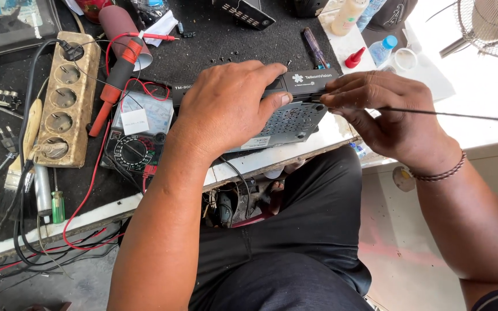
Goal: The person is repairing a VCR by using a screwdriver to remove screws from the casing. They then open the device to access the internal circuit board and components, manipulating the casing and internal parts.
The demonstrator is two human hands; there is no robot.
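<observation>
I see my left hand [229,109] spread flat and pressing down on the black vented plastic set-top box [295,118], which lies at the front edge of the black-matted workbench [203,52], thumb against its side. My right hand [384,112] pinches a thin dark metal rod [433,113] between fingertips, its tip touching the box's right front corner and its length running off to the right. Left of the box: a black analog multimeter [136,147] with a red probe [116,80], then a beige four-socket power strip [67,98]; a green-handled screwdriver [57,204] lies near the bench edge.
</observation>
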